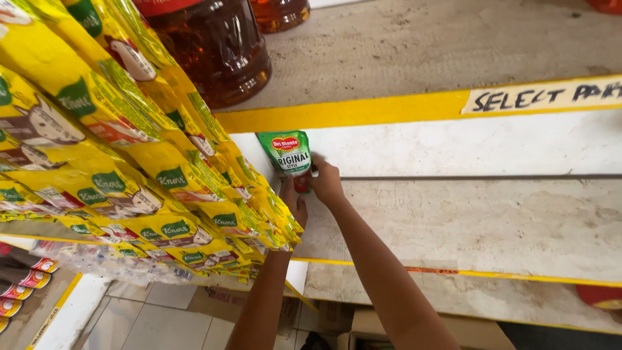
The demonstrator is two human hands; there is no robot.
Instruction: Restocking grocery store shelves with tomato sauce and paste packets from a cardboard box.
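Green sauce pouch (285,153), upright at the far left of the pale shelf (492,220). Right hand (326,183) closes its grip on the pouch's lower edge; left hand (295,201) touches beneath, grip unclear. Yellow sachet strips (129,162) hang left; amber bottles (214,52) above.

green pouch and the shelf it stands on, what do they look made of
Green pouch: seemingly flexible glossy plastic film, judging by its sheen and soft creases. Shelf: looks like rough, matt concrete or stone, mottled grey, with a yellow-painted front edge.
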